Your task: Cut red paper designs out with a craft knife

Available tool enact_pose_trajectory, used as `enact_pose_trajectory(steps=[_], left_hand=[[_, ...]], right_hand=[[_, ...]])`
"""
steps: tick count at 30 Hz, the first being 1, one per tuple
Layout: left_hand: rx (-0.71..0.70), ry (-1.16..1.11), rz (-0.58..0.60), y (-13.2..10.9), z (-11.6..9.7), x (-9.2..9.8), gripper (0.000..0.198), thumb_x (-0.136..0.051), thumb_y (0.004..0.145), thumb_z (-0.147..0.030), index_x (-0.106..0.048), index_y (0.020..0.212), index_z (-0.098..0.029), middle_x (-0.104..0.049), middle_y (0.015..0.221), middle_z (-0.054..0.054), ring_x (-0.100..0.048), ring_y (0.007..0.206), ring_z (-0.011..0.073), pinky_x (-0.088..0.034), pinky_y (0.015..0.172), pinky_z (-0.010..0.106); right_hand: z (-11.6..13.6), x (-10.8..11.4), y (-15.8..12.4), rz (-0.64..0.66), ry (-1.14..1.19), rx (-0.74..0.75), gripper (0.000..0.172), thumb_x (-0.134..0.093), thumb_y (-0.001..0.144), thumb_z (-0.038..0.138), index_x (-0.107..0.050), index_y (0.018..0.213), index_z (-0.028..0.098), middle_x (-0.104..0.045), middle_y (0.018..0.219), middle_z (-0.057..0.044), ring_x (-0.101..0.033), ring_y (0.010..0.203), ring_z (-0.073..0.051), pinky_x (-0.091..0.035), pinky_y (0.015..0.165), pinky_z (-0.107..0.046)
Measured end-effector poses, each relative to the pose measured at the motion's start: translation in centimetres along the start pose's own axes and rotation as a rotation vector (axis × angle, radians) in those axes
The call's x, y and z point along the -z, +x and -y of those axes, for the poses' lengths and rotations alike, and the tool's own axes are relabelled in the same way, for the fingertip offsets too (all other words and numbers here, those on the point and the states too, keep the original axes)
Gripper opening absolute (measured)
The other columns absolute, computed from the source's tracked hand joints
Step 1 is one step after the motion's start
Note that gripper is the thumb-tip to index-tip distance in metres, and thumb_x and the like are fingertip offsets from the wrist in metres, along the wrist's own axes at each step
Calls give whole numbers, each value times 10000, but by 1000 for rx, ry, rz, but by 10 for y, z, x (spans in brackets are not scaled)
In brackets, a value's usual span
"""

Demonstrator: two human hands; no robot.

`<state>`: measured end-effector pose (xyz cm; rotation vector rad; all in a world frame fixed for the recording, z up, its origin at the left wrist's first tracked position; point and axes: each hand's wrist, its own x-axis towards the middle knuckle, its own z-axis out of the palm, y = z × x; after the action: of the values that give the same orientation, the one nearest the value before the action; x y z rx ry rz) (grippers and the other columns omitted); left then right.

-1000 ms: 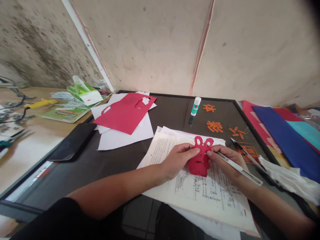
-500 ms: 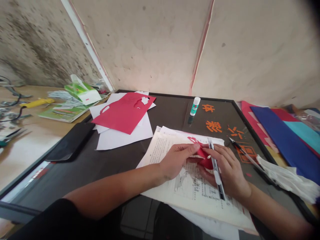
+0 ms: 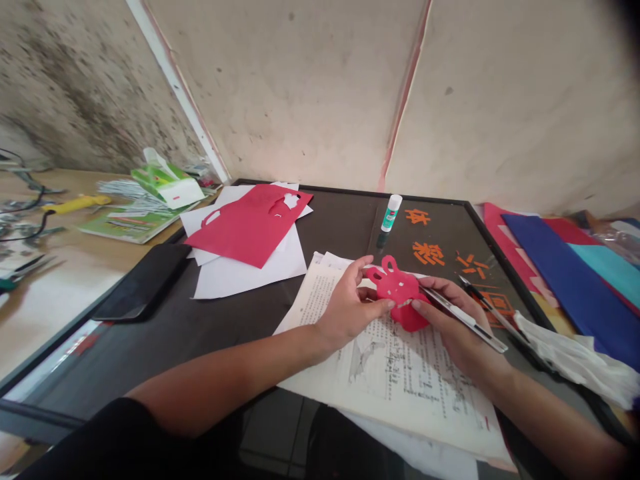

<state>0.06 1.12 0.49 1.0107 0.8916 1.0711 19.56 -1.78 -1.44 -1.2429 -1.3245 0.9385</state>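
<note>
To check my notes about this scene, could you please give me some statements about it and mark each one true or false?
1. The left hand and the right hand both hold the red paper cut-out. True.
2. The right hand also holds a craft knife. True.
3. The glue stick lies on its side. False: it stands upright on the dark board.
4. The black phone rests on the printed pages. False: it lies on the dark board, apart from them.
5. The red sheet with cut holes lies on white paper. True.
</note>
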Motion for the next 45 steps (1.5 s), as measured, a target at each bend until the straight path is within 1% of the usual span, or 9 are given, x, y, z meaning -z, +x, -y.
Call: enact_pose_trajectory(steps=[5, 8, 13, 17, 21, 23, 27, 33, 45], left_hand=[[13, -50, 39, 2, 2, 1, 662, -735, 715, -93, -436, 1299, -172, -637, 1061, 80, -610, 830, 147, -518, 727, 292], [16, -96, -50, 1, 1, -1, 551, -763, 738, -136, -486, 1214, -172, -587, 1147, 89, -602, 910, 147, -512, 838, 319], [87, -111, 18, 4, 2, 3, 505, -723, 805, -215, -469, 1237, -154, -604, 1064, 85, -627, 910, 171, -514, 901, 381], [-36, 388, 103, 12, -5, 16, 443, -672, 783, -146, -535, 1204, -169, -608, 1128, 98, -621, 908, 187, -531, 839, 370], [-582, 952, 232, 4, -20, 25, 299, -541, 885, -168, -598, 1179, -163, -594, 1212, 129, -566, 1110, 257, -477, 966, 434], [-716, 1166, 391, -8, -22, 24, 283, -460, 950, -192, -618, 1173, -122, -634, 1153, 148, -580, 1091, 269, -472, 967, 446], [-712, 1437, 591, -33, -8, 18, 754, -488, 937, -604, -463, 1391, -2, -508, 1385, 275, -468, 1299, 390, -405, 1059, 513], [-660, 1509, 694, -41, 9, 20, 842, -376, 935, -693, -427, 1440, -21, -337, 1525, 263, -316, 1427, 396, -250, 1177, 519], [-745, 1464, 677, -40, 16, 25, 735, -415, 964, -601, -465, 1399, -11, -403, 1479, 285, -343, 1405, 422, -272, 1157, 544]], right_hand=[[-2, 3, 2, -92, -137, 93, 305, -738, 815, 385, -648, 1060, 227, -723, 882, -29, -666, 710, -163, -549, 649, -292], [6, 10, 4, -191, -415, 339, 187, -712, 839, 273, -657, 1015, 244, -734, 890, -24, -685, 722, -169, -552, 667, -300], [20, 23, -2, 197, -696, 895, 284, -707, 803, 137, -654, 1060, 246, -747, 930, -46, -705, 868, -233, -541, 823, -397], [19, 23, -9, 234, -459, 636, 240, -617, 899, 341, -661, 1114, 244, -726, 958, -72, -682, 871, -242, -527, 788, -397], [7, 18, -1, 43, -85, 215, 278, -462, 979, 353, -707, 1050, 244, -685, 770, -33, -637, 721, -186, -511, 693, -334], [3, 15, 6, 30, 73, 72, 249, -548, 930, 366, -710, 1069, 238, -678, 742, -22, -619, 681, -171, -510, 654, -308], [0, 17, 13, 37, 125, -90, 292, -712, 830, 374, -726, 1086, 233, -732, 846, -41, -671, 754, -180, -549, 713, -311], [4, 25, 12, 109, -261, -27, 334, -667, 871, 466, -770, 1091, 237, -772, 1003, -80, -703, 956, -261, -557, 918, -427], [1, 21, 11, 200, -370, 86, 239, -644, 896, 439, -785, 955, 255, -776, 931, -66, -732, 837, -235, -621, 820, -421]])
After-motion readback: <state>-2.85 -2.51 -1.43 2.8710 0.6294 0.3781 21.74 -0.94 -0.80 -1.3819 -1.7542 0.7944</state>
